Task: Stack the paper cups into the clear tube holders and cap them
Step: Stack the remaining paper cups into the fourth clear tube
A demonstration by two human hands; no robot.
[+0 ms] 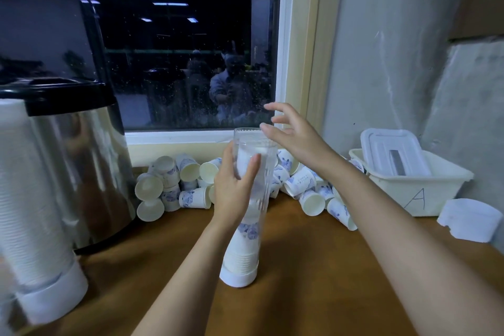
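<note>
On table [313, 275]: left hand [234, 189] grips clear tube [246, 243]; second tube [30, 213] far left; right hand [296, 136] spread

a clear tube [263, 188] stands upright mid-table on a white base cap [237, 278], open on top, with nested paper cups [241, 254] stacked inside, seemingly most of the way up. loose blue-printed cups [301, 181] lie tumbled along the far edge. a second filled tube [30, 199] stands near left.

Left grip [236, 185] wrapped round the clear tube [267, 177], right grip [293, 135] loose in the air.
Both bare forearms reach forward. The left thumb lies across the tube's front, and the right fingers are spread and lightly curved, up by its rim.
</note>
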